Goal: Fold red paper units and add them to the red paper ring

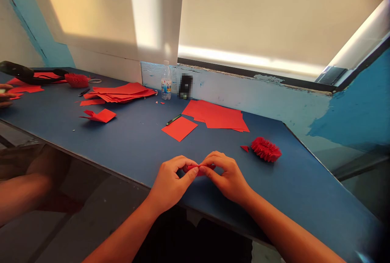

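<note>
Close to the table's front edge, my left hand (175,179) and my right hand (224,173) meet and pinch a small folded piece of red paper (201,170) between thumbs and fingers. Most of that paper is hidden by the fingers. Ahead of the hands lies a flat red paper square (180,128), with a green pen-like tool (173,119) along its upper left edge. To the right of my right hand rests a ruffled red ring of many folded paper pieces (266,149), and beside it a small red paper triangle (244,148).
On the blue table (137,137) are a stack of red sheets (122,93), more sheets (219,114), a bent red paper (102,116) and another ruffled red piece (76,80). A plastic bottle (166,82) stands by the wall. Another person's hand (5,99) shows at far left.
</note>
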Demonstrator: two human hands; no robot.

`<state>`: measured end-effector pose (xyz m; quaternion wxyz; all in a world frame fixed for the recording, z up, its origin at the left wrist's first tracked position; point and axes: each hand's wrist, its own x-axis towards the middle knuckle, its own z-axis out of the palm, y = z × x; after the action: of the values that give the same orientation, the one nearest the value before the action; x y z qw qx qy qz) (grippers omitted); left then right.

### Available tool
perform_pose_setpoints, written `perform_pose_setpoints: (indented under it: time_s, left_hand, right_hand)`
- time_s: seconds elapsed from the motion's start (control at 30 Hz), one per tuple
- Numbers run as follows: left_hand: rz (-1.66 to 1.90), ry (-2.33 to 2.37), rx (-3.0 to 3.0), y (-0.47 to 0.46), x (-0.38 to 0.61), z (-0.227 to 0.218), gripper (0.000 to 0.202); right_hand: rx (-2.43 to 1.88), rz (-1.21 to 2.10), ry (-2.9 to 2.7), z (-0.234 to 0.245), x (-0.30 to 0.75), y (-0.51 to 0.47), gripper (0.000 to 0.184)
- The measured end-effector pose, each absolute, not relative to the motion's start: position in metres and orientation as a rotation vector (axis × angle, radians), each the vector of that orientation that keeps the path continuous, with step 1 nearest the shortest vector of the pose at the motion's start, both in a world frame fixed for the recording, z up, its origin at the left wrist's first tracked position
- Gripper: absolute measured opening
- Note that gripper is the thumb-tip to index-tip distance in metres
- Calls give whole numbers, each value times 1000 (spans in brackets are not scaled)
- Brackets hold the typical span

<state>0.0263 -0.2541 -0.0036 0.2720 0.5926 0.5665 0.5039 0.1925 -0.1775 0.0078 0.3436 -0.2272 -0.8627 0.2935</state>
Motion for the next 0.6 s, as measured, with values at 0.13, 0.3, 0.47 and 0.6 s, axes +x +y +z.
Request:
perform_pose_setpoints:
  time_s: [0.13,0.3,0.47,0.6]
  left_hand:
    - [1359,1526,1569,-255,27,-4,18]
    - [1404,1513,1499,-256,28,-2,17]
    - [1427,1518,1392,-257,27,-1,19]
    - [1433,1538,1323,-257,27,-2,20]
  right_hand:
    - [-602,742,-2248,9,192,-179,10]
    - [-639,954,-2163,13,193,-179,12]
    - [-663,1140,-2044,12,197,-174,14]
    - [-731,1212,-1924,6,200,-165,18]
